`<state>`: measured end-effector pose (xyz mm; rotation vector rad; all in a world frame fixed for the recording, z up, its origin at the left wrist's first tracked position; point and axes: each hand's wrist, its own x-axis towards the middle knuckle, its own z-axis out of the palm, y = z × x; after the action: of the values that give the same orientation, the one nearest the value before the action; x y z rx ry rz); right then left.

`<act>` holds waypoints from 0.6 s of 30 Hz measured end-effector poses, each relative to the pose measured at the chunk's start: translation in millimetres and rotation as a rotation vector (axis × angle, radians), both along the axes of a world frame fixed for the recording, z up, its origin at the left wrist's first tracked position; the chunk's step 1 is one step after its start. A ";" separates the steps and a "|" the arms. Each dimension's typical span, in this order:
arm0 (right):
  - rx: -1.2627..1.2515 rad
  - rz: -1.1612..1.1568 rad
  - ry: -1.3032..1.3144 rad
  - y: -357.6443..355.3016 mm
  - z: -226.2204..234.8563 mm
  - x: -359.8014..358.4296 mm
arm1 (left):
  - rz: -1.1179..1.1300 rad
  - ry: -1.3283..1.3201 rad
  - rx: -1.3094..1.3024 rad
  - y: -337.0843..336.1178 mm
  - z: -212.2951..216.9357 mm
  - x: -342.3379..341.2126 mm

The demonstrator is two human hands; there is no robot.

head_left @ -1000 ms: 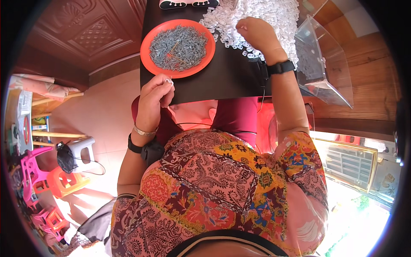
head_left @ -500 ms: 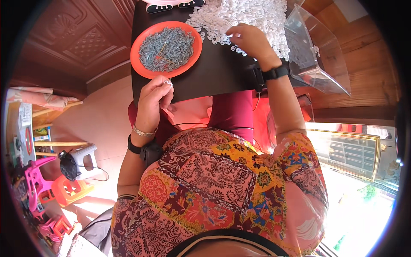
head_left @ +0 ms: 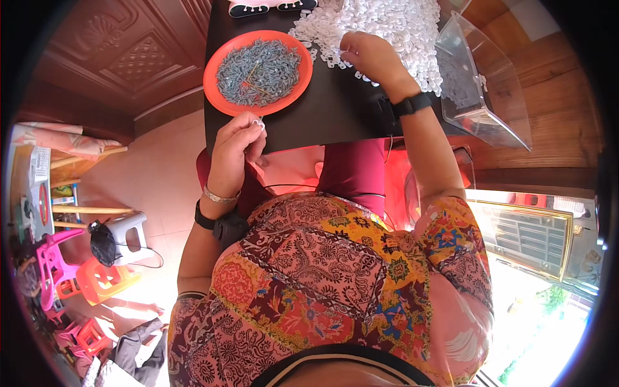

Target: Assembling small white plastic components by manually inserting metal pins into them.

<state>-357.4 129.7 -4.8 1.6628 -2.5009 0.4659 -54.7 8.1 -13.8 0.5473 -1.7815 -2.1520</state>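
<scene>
My left hand point(head_left: 236, 143) is closed in a pinch on a small white plastic piece point(head_left: 258, 124), just off the near rim of an orange-red plate point(head_left: 215, 97). Many thin grey screw-like pieces point(head_left: 258, 68) fill that plate, with a few yellowish and red bits among them. At the near edge of a heap of small white plastic pieces point(head_left: 393, 32), my right hand point(head_left: 374, 58) has its fingers pressed together. A bit of white shows at its fingertips, but I cannot make out whether it is gripped.
Both plate and heap lie on a black table point(head_left: 322, 116). A clear plastic box point(head_left: 483, 109) stands at the table's right side. Pink-and-black shoes point(head_left: 271, 6) sit at the far edge. Plastic stools point(head_left: 106, 280) are on the floor at left.
The view has shifted slightly, so the table and plate appear a little farther right. My right hand has moved slightly left over the heap's edge; my left hand keeps its pinch.
</scene>
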 end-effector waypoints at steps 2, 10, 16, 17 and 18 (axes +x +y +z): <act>-0.094 0.021 -0.268 3.4 9.9 11.8 | -0.001 -0.001 -0.008 1.2 2.2 -2.1; -0.353 0.378 -1.266 3.0 22.9 108.9 | -0.076 0.359 0.065 -2.9 14.0 -9.6; -0.356 0.520 -1.272 -6.4 15.8 142.4 | -0.053 0.373 0.107 -2.5 6.7 -8.1; -0.356 0.524 -1.274 -6.7 14.3 141.4 | -0.029 0.392 0.159 -2.9 4.3 -7.4; -0.332 0.547 -1.282 -7.5 11.6 139.6 | -0.026 0.391 0.157 -4.1 2.5 -6.7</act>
<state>-217.9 122.2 6.8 2.2494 -2.1168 2.4838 -61.3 4.1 -11.3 0.1208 -1.4262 -2.2402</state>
